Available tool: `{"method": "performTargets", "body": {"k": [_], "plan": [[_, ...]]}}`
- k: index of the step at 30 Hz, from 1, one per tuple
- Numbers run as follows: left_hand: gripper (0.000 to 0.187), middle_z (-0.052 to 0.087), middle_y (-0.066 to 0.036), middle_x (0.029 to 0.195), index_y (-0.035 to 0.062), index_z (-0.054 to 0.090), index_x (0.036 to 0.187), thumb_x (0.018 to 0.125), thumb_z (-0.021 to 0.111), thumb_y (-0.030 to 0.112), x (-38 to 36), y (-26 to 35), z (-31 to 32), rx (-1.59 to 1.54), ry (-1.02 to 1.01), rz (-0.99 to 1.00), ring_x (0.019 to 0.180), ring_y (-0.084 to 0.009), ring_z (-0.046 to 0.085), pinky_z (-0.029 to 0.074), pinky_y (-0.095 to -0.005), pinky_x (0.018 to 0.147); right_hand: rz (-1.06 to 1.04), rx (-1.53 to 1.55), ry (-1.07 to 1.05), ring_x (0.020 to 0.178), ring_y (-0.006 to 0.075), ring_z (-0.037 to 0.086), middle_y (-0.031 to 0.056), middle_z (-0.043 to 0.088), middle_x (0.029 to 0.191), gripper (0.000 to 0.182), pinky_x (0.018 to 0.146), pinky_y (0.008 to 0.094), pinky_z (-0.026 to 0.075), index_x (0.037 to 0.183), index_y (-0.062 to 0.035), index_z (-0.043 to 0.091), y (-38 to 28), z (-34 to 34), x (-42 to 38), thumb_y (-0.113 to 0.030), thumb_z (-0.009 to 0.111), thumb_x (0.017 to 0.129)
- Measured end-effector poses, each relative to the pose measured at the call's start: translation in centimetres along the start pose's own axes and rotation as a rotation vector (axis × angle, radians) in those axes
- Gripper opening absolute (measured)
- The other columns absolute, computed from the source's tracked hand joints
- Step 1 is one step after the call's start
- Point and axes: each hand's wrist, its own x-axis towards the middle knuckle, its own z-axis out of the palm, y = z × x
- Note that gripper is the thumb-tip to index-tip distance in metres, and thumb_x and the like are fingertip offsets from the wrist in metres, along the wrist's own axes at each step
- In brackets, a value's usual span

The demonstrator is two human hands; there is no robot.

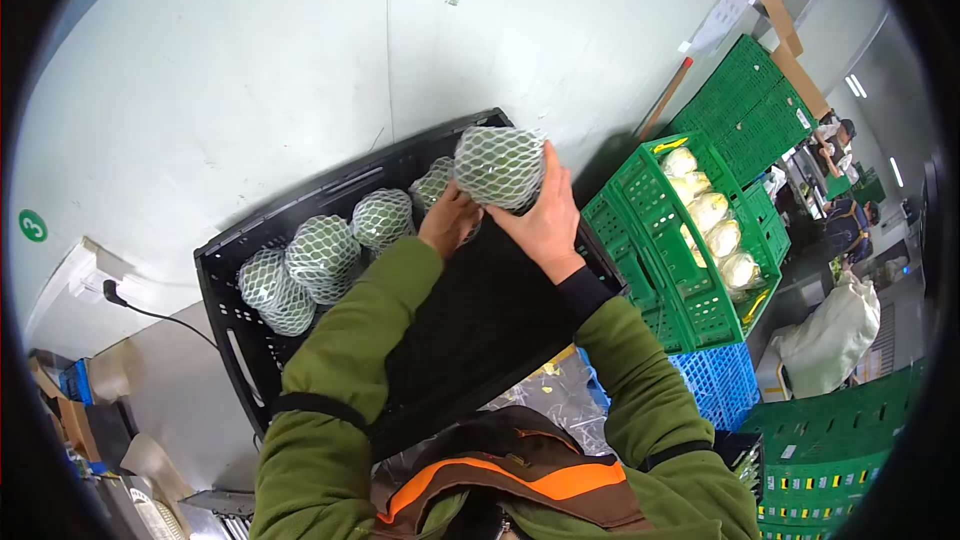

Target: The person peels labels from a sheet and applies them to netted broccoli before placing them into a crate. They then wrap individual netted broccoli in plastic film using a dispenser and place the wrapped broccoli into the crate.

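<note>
A large round green fruit in a white foam net (499, 168) is held up over the right rear part of the black crate (345, 183). My right hand (548, 225) grips it from the right and below, thumb and fingers spread around its side. At its lower left, my left hand (447, 223) has curled fingers pressed against the net; its fingertips are partly hidden. Just behind my left hand lies another netted fruit (432, 183), partly covered. More netted fruits (323, 258) lie in a row along the crate's rear side, to the left of my hands.
Behind the crate rises a pale wall (250, 70). To the right, stacked green crates (640, 230) hold pale wrapped vegetables (709, 212), with a blue crate (715, 380) below. A black cable (165, 317) hangs at left. Two people (848, 225) are in the far right background.
</note>
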Motion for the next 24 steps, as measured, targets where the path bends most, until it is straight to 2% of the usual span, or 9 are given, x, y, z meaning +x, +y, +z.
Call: {"method": "performTargets", "body": {"k": [2,6,12,15,17,19,21,22,24], "plan": [[0.050,0.043,0.003,0.148,0.0238,0.045,0.145,0.095,0.048,0.029,-1.3,-0.9,0.7,0.121,-0.037,0.062,0.145,-0.0235,0.027,0.008,-0.0561,0.121,-0.034,-0.006,0.000,0.110,0.0403,0.055,0.0221,0.051,0.121,0.109,0.088,0.0453,0.051,0.148,-0.0012,0.026,0.3,1.3,-0.2,-0.030,0.088,0.062],[0.053,0.038,0.002,0.153,0.0242,0.044,0.145,0.093,0.051,0.026,-3.8,-1.9,0.6,0.096,0.073,0.062,0.147,-0.0233,0.023,0.012,-0.0547,0.121,0.079,-0.060,-0.074,0.113,0.0413,0.053,0.0223,0.048,0.124,0.107,0.090,0.0463,0.050,0.148,-0.0013,0.025,1.1,2.7,-1.3,-0.028,0.087,0.065],[0.055,0.040,-0.005,0.149,0.0229,0.048,0.142,0.088,0.058,0.018,-4.6,-2.5,1.8,-0.032,0.199,0.057,0.146,-0.0259,0.025,0.017,-0.0523,0.120,-0.012,-0.149,-0.086,0.117,0.0409,0.049,0.0227,0.042,0.133,0.101,0.093,0.0454,0.047,0.148,0.0006,0.026,2.2,4.9,-1.4,-0.028,0.084,0.071],[0.053,0.042,-0.003,0.145,0.0248,0.047,0.143,0.091,0.054,0.024,-5.0,-2.6,1.2,0.043,0.195,0.025,0.144,-0.0253,0.026,0.015,-0.0494,0.121,-0.056,-0.198,-0.113,0.118,0.0399,0.046,0.0225,0.042,0.135,0.099,0.099,0.0450,0.042,0.148,0.0023,0.027,2.5,5.4,-1.4,-0.030,0.083,0.072],[0.052,0.042,-0.003,0.144,0.0248,0.048,0.143,0.091,0.054,0.023,-5.2,-2.5,1.4,-0.010,0.218,0.034,0.144,-0.0252,0.026,0.015,-0.0495,0.121,-0.033,-0.344,-0.255,0.115,0.0410,0.046,0.0222,0.039,0.139,0.100,0.096,0.0472,0.042,0.149,0.0016,0.026,1.4,4.2,-0.8,-0.030,0.083,0.073],[0.051,0.043,-0.003,0.143,0.0248,0.049,0.142,0.091,0.053,0.023,-4.9,-2.8,1.5,-0.063,0.237,0.024,0.144,-0.0252,0.026,0.015,-0.0495,0.121,-0.067,-0.371,-0.229,0.113,0.0405,0.046,0.0225,0.042,0.133,0.102,0.094,0.0474,0.043,0.151,0.0004,0.023,1.2,4.3,-1.2,-0.025,0.083,0.072],[0.050,0.044,-0.004,0.141,0.0228,0.050,0.141,0.091,0.053,0.022,-5.1,-2.7,1.6,-0.036,0.247,0.040,0.143,-0.0254,0.028,0.016,-0.0493,0.121,0.184,-0.322,-0.260,0.112,0.0412,0.047,0.0227,0.044,0.125,0.105,0.094,0.0466,0.043,0.153,-0.0010,0.019,1.1,5.5,-2.7,-0.018,0.083,0.072],[0.050,0.044,-0.004,0.141,0.0228,0.050,0.141,0.091,0.053,0.022,-5.0,-2.8,1.7,-0.043,0.236,0.048,0.143,-0.0254,0.028,0.016,-0.0493,0.121,0.204,-0.286,-0.286,0.111,0.0434,0.048,0.0236,0.044,0.119,0.106,0.094,0.0466,0.043,0.154,-0.0021,0.013,2.0,6.3,-3.3,-0.012,0.081,0.073],[0.049,0.047,-0.005,0.138,0.0195,0.051,0.140,0.091,0.053,0.021,-4.9,-2.8,2.0,-0.071,0.268,0.040,0.141,-0.0258,0.030,0.017,-0.0488,0.120,0.177,-0.223,-0.302,0.109,0.0462,0.047,0.0273,0.042,0.120,0.104,0.089,0.0488,0.046,0.154,0.0009,0.009,3.4,7.2,-3.6,-0.009,0.077,0.076]]}}
